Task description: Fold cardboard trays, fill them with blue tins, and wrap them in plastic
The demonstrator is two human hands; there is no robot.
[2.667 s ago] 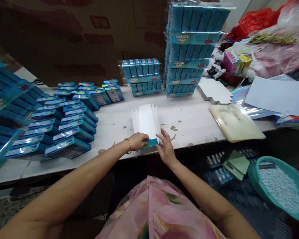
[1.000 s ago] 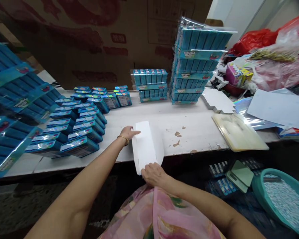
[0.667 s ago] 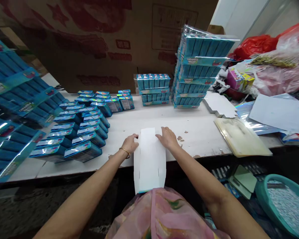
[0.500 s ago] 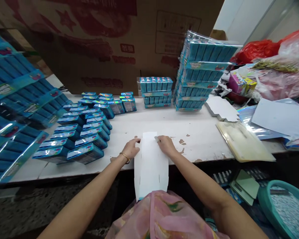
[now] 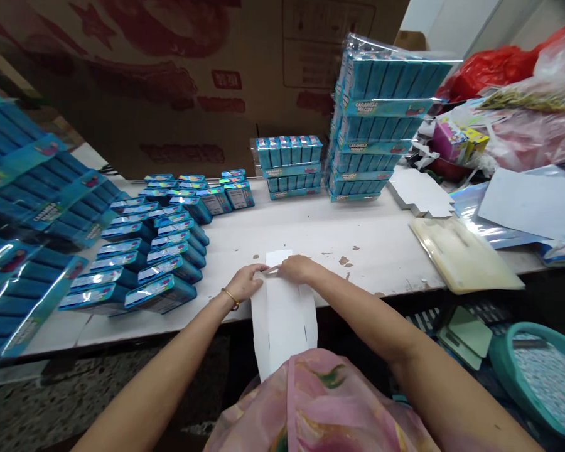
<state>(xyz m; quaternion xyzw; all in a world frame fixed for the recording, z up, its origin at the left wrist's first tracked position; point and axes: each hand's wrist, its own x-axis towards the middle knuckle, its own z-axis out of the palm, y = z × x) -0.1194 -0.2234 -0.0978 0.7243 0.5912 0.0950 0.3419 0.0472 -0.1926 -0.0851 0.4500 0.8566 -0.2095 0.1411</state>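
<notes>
A long white cardboard blank (image 5: 287, 320) with creases and small slits runs from the table edge toward my lap. My left hand (image 5: 245, 284) is at its upper left edge, thumb and forefinger closed on the card there. Reaching across the upper part, my right hand (image 5: 299, 270) grips a narrow flap, which stands folded inward toward the left fingers. The far end of the blank lies flat beyond the hands. The lower end is hidden by the pink flowered apron (image 5: 320, 402).
Rows of small blue boxes (image 5: 164, 292) stand to the left, beside stacked blue display packs (image 5: 37, 201). More packs (image 5: 376, 125) rise at the back right. A white card stack (image 5: 421, 191) and a yellowish clear-plastic stack (image 5: 466, 257) lie right. A teal basin (image 5: 503, 358) sits below.
My right hand has moved left across the card, bringing the flap inward. My left hand stays at the left edge. The whole view has shifted slightly.
</notes>
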